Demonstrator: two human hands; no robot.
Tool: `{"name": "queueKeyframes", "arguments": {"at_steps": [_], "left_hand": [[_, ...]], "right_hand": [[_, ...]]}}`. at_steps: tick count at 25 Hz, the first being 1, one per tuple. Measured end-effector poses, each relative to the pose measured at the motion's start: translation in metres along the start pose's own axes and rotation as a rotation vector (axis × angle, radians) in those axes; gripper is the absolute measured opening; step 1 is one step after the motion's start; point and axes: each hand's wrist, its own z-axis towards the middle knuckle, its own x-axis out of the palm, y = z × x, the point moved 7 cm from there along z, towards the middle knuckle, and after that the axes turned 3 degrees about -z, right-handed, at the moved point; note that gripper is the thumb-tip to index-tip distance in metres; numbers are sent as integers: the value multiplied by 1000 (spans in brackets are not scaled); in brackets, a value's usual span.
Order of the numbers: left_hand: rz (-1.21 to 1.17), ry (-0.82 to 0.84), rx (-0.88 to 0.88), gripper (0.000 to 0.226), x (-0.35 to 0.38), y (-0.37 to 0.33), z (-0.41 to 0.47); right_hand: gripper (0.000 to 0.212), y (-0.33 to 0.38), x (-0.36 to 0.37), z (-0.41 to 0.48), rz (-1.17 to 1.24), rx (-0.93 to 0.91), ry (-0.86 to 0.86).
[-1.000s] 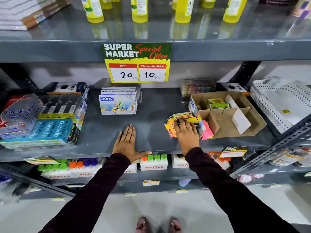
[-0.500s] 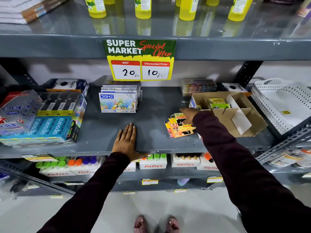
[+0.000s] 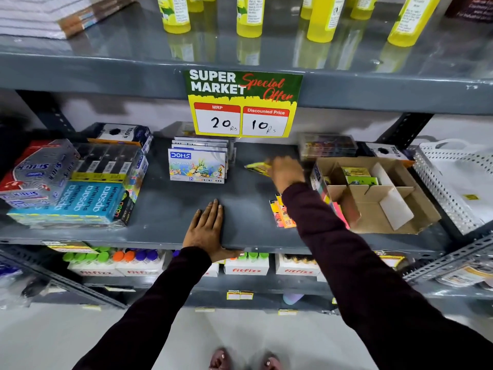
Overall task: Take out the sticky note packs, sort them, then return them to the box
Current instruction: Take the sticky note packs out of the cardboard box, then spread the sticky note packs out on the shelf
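My right hand point(image 3: 284, 173) reaches far back over the grey shelf and is closed on a yellow sticky note pack point(image 3: 257, 167), blurred by motion. A small pile of orange and pink sticky note packs point(image 3: 281, 214) lies on the shelf, partly hidden under my right sleeve. To its right stands the open cardboard box point(image 3: 416, 209) with dividers; two yellow-green packs point(image 3: 357, 176) sit in its back compartment, and pink and coloured packs point(image 3: 338, 209) lean against its left side. My left hand point(image 3: 208, 228) lies flat, fingers apart, on the shelf's front edge.
A stack of DOMS pastel boxes point(image 3: 197, 165) stands at the back centre. Apsara and pen packs point(image 3: 72, 188) fill the left. A clear box of coloured items point(image 3: 326, 146) sits behind the cardboard box. A white perforated basket point(image 3: 453, 188) is at right. A price sign point(image 3: 242, 102) hangs above.
My right hand has left the pile by the box and moved back and left, carrying one yellow pack. The left hand has stayed flat on the shelf.
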Motion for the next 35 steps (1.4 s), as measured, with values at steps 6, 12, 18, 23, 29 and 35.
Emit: {"name": "queueKeyframes", "arguments": {"at_steps": [6, 12, 18, 23, 29, 35], "left_hand": [[10, 1, -12, 141, -1, 0, -1], [13, -9, 1, 140, -2, -1, -2], [-7, -29, -1, 141, -4, -3, -3], [12, -16, 2, 139, -5, -3, -3], [0, 0, 12, 140, -6, -3, -5], [-14, 16, -7, 145, -6, -2, -3]], "right_hand": [[34, 29, 62, -13, -132, -52, 124], [43, -40, 36, -6, -7, 1, 266], [71, -63, 42, -25, -156, -109, 484], [43, -53, 20, -20, -115, -116, 299], [35, 3, -14, -22, 44, -100, 51], [42, 54, 68, -58, -28, -263, 126]]}}
